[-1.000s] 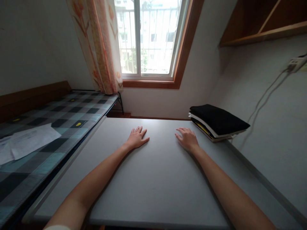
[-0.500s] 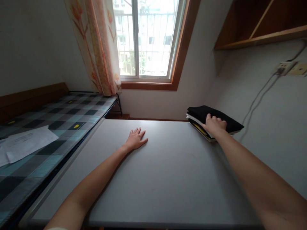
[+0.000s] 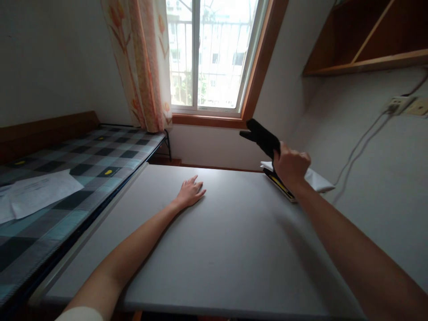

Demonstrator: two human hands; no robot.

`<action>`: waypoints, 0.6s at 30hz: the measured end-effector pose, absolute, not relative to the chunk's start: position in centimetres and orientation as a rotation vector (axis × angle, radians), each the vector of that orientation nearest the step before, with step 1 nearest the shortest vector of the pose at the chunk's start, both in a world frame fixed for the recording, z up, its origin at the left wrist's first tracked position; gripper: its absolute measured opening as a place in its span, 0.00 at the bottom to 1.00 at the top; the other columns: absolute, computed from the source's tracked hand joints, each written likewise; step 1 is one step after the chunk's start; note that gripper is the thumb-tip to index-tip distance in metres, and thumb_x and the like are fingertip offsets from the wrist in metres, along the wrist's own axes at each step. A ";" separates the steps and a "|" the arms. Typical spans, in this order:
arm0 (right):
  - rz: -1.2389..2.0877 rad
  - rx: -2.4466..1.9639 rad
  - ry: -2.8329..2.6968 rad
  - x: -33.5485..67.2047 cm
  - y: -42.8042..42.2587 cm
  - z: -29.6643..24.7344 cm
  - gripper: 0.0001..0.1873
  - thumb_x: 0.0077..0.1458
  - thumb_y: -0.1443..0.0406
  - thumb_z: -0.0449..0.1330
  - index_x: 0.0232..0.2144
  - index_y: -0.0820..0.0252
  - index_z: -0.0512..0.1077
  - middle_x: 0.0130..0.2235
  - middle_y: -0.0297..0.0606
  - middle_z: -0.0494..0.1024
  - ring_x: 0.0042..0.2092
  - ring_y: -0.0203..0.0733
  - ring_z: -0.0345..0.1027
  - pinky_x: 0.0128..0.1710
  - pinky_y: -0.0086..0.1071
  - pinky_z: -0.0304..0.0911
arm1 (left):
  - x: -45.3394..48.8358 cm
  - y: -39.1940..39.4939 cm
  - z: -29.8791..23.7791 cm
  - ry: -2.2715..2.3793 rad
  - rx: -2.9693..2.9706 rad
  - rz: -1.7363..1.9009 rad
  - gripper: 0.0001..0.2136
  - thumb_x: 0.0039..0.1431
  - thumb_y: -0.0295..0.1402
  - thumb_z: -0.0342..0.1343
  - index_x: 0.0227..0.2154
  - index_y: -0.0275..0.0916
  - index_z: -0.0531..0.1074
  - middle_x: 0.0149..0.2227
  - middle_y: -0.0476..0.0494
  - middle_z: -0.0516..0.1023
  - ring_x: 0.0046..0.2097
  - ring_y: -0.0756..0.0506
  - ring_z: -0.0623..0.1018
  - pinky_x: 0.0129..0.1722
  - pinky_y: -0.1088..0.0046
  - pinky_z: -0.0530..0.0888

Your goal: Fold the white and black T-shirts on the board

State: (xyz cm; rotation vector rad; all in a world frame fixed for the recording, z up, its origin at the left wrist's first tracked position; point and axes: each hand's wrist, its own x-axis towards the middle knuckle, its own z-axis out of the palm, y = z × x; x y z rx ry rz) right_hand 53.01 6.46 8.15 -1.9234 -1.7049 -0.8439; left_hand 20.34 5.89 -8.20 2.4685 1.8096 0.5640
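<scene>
My left hand [image 3: 191, 191] rests on the grey-white tabletop [image 3: 214, 240] with its fingers spread. At the table's far right corner my right hand [image 3: 292, 162] grips a folded black cloth [image 3: 262, 136], perhaps a garment. The cloth is tilted up, its far end sticking out to the left in two layers. Under my right hand lies a small stack: a folded white cloth [image 3: 319, 182] on top, and a black and yellow item [image 3: 279, 183] below. My fingers partly hide the black cloth and the stack.
To the left is a bed with a checked mattress [image 3: 133, 151] and white papers [image 3: 43, 191] on it. A curtain [image 3: 143, 67] hangs beside the window [image 3: 214, 58]. At the right are a wall shelf [image 3: 364, 62] and a socket [image 3: 397, 104] with hanging cords.
My right hand has taken hold of the black cloth and lifted it off the stack, baring the white cloth. My left hand stays on the table, its fingers slightly shifted.
</scene>
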 end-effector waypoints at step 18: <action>0.513 -1.486 -2.221 39.8 5.2 2.5 0.17 0.55 0.54 0.57 0.27 0.61 0.78 0.27 0.37 0.78 0.30 0.39 0.70 0.28 0.28 0.59 | 19.2 6.7 -7.2 1.834 1.857 1.561 0.17 0.68 0.37 0.37 0.33 0.41 0.70 0.40 0.43 0.67 0.43 0.46 0.73 0.48 0.67 0.70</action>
